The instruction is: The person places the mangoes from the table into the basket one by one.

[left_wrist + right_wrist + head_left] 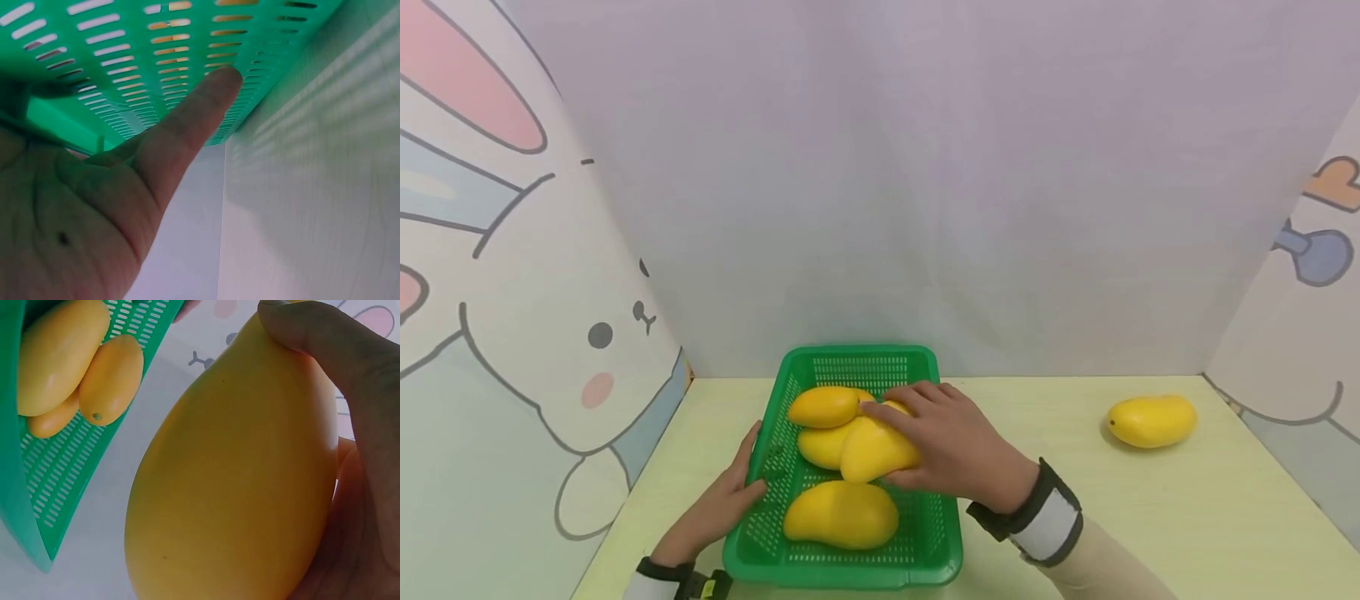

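My right hand (951,437) grips a big yellow mango (876,450), fingers and thumb round its sides. In the head view this mango overlaps the right half of a green plastic basket (842,575); the right wrist view shows it large and close, raised beside the basket. More mangoes lie inside: an orange-yellow one (823,407) at the back, a yellow one (822,448) partly covered by the held fruit, and a large one (842,515) near the front. My left hand (721,504) holds the basket's left side, thumb over the rim; a finger (194,119) presses the slotted wall from outside.
A lone yellow mango (1152,421) lies on the pale wood-look table (1075,517) at the right. Behind stands a plain pale wall (925,208). Side panels with cartoon drawings, a rabbit (550,358) among them, border the table left and right.
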